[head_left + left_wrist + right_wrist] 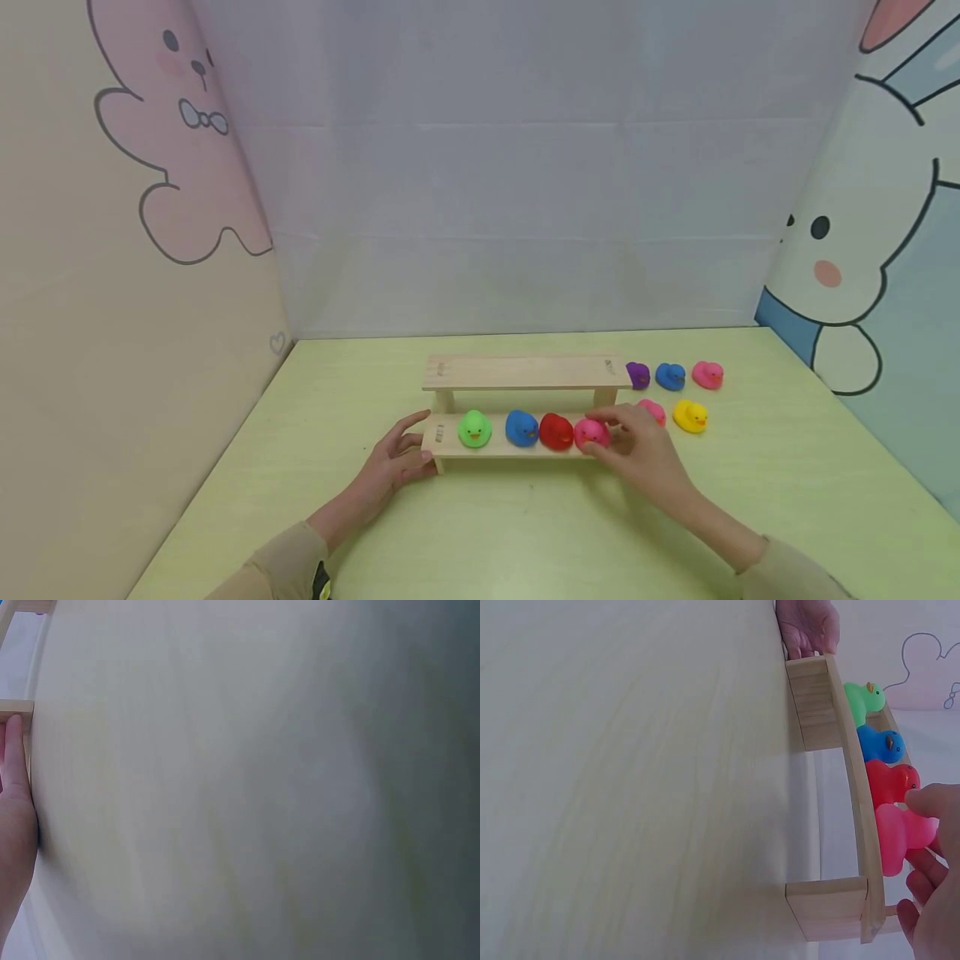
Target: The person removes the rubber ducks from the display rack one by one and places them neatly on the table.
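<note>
My right hand (641,442) pinched the pink duck (591,432) between thumb and fingers, at the three o'clock end of the front board (447,446) of the wooden rack (525,372). The duck lay toward nine to ten o'clock from that hand, well apart from my left hand (392,460), which held the rack's nine o'clock end. The rack's long axis ran from nine to three; along it, the red duck (557,432) sat at nine o'clock from the pink one, seemingly touching, then the blue duck (522,428) and, past a gap, the green duck (475,428).
</note>
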`<state>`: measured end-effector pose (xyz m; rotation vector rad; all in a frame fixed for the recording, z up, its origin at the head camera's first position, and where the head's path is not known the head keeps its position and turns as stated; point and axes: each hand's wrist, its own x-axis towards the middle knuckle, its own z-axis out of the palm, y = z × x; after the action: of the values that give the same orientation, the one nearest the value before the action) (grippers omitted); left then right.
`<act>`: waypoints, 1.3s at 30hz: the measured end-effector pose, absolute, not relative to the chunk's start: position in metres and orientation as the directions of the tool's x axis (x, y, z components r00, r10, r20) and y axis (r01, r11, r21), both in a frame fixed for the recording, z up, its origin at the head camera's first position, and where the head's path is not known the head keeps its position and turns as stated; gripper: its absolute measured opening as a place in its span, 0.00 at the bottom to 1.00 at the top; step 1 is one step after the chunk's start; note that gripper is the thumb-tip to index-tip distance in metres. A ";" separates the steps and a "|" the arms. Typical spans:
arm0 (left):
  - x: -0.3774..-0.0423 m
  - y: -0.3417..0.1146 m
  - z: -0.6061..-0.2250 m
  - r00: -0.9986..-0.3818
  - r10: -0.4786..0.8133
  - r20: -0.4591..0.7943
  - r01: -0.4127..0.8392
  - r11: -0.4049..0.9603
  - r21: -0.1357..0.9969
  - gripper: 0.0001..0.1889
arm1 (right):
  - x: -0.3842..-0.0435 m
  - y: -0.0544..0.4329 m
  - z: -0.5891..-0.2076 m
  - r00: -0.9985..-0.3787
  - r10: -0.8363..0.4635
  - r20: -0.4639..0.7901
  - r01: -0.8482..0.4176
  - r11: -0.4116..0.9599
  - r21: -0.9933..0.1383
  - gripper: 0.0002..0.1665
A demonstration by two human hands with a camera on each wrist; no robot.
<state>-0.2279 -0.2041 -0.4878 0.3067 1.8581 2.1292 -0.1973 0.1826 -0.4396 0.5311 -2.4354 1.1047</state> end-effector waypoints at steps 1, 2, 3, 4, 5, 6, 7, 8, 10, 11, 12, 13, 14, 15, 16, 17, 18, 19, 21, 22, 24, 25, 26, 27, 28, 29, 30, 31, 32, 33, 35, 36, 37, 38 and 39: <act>-0.228 -0.204 -0.488 -0.933 0.359 -0.034 -0.083 -0.121 0.989 0.35 | -0.197 0.184 -0.438 -0.836 -0.183 0.518 -0.509 0.614 -0.603 0.24; -0.228 -0.204 -0.488 -0.933 0.358 -0.034 -0.083 -0.122 0.989 0.35 | -0.197 0.185 -0.437 -0.830 -0.195 0.523 -0.518 0.617 -0.592 0.24; -0.228 -0.204 -0.488 -0.934 0.356 -0.034 -0.083 -0.124 0.989 0.35 | -0.196 0.187 -0.435 -0.825 -0.208 0.526 -0.527 0.621 -0.580 0.25; -0.228 -0.204 -0.488 -0.934 0.356 -0.034 -0.083 -0.124 0.989 0.35 | -0.196 0.188 -0.433 -0.820 -0.220 0.528 -0.534 0.624 -0.570 0.25; -0.228 -0.204 -0.488 -0.934 0.355 -0.034 -0.083 -0.125 0.989 0.35 | -0.196 0.190 -0.431 -0.817 -0.229 0.529 -0.538 0.632 -0.558 0.25; -0.228 -0.203 -0.488 -0.934 0.354 -0.034 -0.083 -0.125 0.989 0.35 | -0.195 0.192 -0.429 -0.816 -0.236 0.527 -0.540 0.636 -0.551 0.25; -0.228 -0.203 -0.488 -0.935 0.354 -0.034 -0.083 -0.126 0.989 0.35 | -0.195 0.193 -0.428 -0.816 -0.241 0.525 -0.539 0.644 -0.543 0.25; -0.228 -0.203 -0.488 -0.935 0.354 -0.035 -0.084 -0.125 0.989 0.35 | -0.195 0.195 -0.426 -0.819 -0.245 0.519 -0.536 0.648 -0.541 0.25; -0.228 -0.204 -0.488 -0.934 0.357 -0.034 -0.084 -0.123 0.989 0.35 | -0.194 0.199 -0.422 -0.822 -0.252 0.510 -0.533 0.656 -0.535 0.25; -0.228 -0.204 -0.488 -0.933 0.358 -0.034 -0.084 -0.124 0.989 0.35 | -0.194 0.201 -0.420 -0.823 -0.256 0.508 -0.533 0.659 -0.531 0.26; -0.228 -0.204 -0.488 -0.933 0.359 -0.034 -0.083 -0.123 0.989 0.35 | -0.194 0.203 -0.419 -0.822 -0.262 0.505 -0.535 0.658 -0.530 0.26; -0.228 -0.204 -0.488 -0.932 0.361 -0.032 -0.082 -0.124 0.989 0.35 | -0.194 0.205 -0.417 -0.820 -0.267 0.506 -0.538 0.662 -0.522 0.26; -0.228 -0.204 -0.488 -0.932 0.362 -0.031 -0.082 -0.125 0.989 0.35 | -0.194 0.207 -0.415 -0.815 -0.273 0.511 -0.544 0.664 -0.513 0.27; -0.228 -0.204 -0.488 -0.932 0.362 -0.029 -0.081 -0.127 0.989 0.35 | -0.194 0.210 -0.414 -0.808 -0.279 0.519 -0.552 0.667 -0.501 0.27; -0.228 -0.204 -0.488 -0.931 0.364 -0.027 -0.080 -0.130 0.988 0.35 | -0.194 0.213 -0.412 -0.798 -0.285 0.530 -0.563 0.667 -0.489 0.28; -0.228 -0.204 -0.488 -0.931 0.364 -0.026 -0.080 -0.133 0.988 0.35 | -0.195 0.216 -0.411 -0.789 -0.292 0.541 -0.574 0.667 -0.476 0.28; -0.229 -0.204 -0.488 -0.931 0.365 -0.024 -0.077 -0.134 0.988 0.35 | -0.195 0.219 -0.409 -0.780 -0.297 0.551 -0.582 0.667 -0.465 0.28; -0.229 -0.204 -0.488 -0.930 0.366 -0.020 -0.074 -0.134 0.988 0.35 | -0.196 0.222 -0.408 -0.771 -0.302 0.561 -0.591 0.666 -0.455 0.29; -0.229 -0.204 -0.488 -0.929 0.370 -0.013 -0.067 -0.133 0.989 0.35 | -0.197 0.227 -0.405 -0.762 -0.307 0.569 -0.600 0.667 -0.443 0.30; -0.228 -0.204 -0.488 -0.928 0.372 -0.010 -0.063 -0.131 0.989 0.35 | -0.197 0.230 -0.404 -0.762 -0.307 0.570 -0.599 0.669 -0.440 0.30; -0.228 -0.205 -0.488 -0.927 0.376 -0.003 -0.054 -0.126 0.991 0.36 | -0.197 0.235 -0.402 -0.770 -0.301 0.562 -0.588 0.676 -0.444 0.30; -0.228 -0.205 -0.487 -0.926 0.377 -0.001 -0.052 -0.125 0.991 0.36 | -0.197 0.237 -0.400 -0.775 -0.298 0.557 -0.581 0.682 -0.444 0.30; -0.228 -0.205 -0.487 -0.926 0.379 -0.001 -0.052 -0.125 0.991 0.36 | -0.197 0.239 -0.399 -0.779 -0.296 0.553 -0.575 0.689 -0.441 0.30; -0.228 -0.205 -0.486 -0.926 0.379 -0.001 -0.052 -0.124 0.991 0.36 | -0.197 0.242 -0.398 -0.781 -0.296 0.550 -0.572 0.692 -0.440 0.29; -0.228 -0.205 -0.486 -0.925 0.379 -0.002 -0.052 -0.122 0.991 0.36 | -0.197 0.244 -0.396 -0.779 -0.298 0.552 -0.574 0.694 -0.435 0.29; -0.228 -0.205 -0.486 -0.926 0.378 -0.005 -0.056 -0.124 0.991 0.36 | -0.197 0.246 -0.395 -0.779 -0.300 0.550 -0.574 0.694 -0.434 0.28; -0.228 -0.205 -0.486 -0.926 0.378 -0.006 -0.057 -0.125 0.990 0.36 | -0.198 0.249 -0.394 -0.778 -0.303 0.551 -0.574 0.699 -0.427 0.28; -0.228 -0.205 -0.486 -0.926 0.378 -0.006 -0.058 -0.125 0.990 0.36 | -0.198 0.251 -0.393 -0.775 -0.305 0.553 -0.576 0.702 -0.420 0.28; -0.228 -0.205 -0.486 -0.926 0.378 -0.007 -0.059 -0.127 0.990 0.36 | -0.198 0.254 -0.393 -0.772 -0.308 0.556 -0.577 0.705 -0.412 0.28; -0.228 -0.205 -0.487 -0.927 0.376 -0.008 -0.062 -0.130 0.990 0.36 | -0.198 0.256 -0.392 -0.771 -0.308 0.557 -0.577 0.708 -0.407 0.28; -0.228 -0.205 -0.487 -0.928 0.372 -0.010 -0.067 -0.140 0.988 0.36 | -0.198 0.262 -0.392 -0.769 -0.307 0.560 -0.572 0.721 -0.390 0.29; -0.228 -0.205 -0.487 -0.928 0.372 -0.008 -0.065 -0.141 0.988 0.36 | -0.198 0.265 -0.392 -0.766 -0.307 0.565 -0.571 0.728 -0.380 0.30; -0.228 -0.205 -0.488 -0.928 0.372 -0.006 -0.063 -0.142 0.988 0.36 | -0.198 0.268 -0.391 -0.763 -0.306 0.570 -0.571 0.733 -0.371 0.30; -0.228 -0.205 -0.488 -0.928 0.372 -0.005 -0.064 -0.145 0.987 0.36 | -0.199 0.272 -0.391 -0.760 -0.305 0.574 -0.570 0.737 -0.363 0.31; -0.227 -0.205 -0.488 -0.928 0.372 -0.003 -0.061 -0.145 0.988 0.35 | -0.199 0.275 -0.391 -0.759 -0.303 0.576 -0.567 0.743 -0.355 0.31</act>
<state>-0.2274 -0.2046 -0.4883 0.3513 1.8367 2.1512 -0.1988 0.2749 -0.3913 0.6585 -2.4505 0.7205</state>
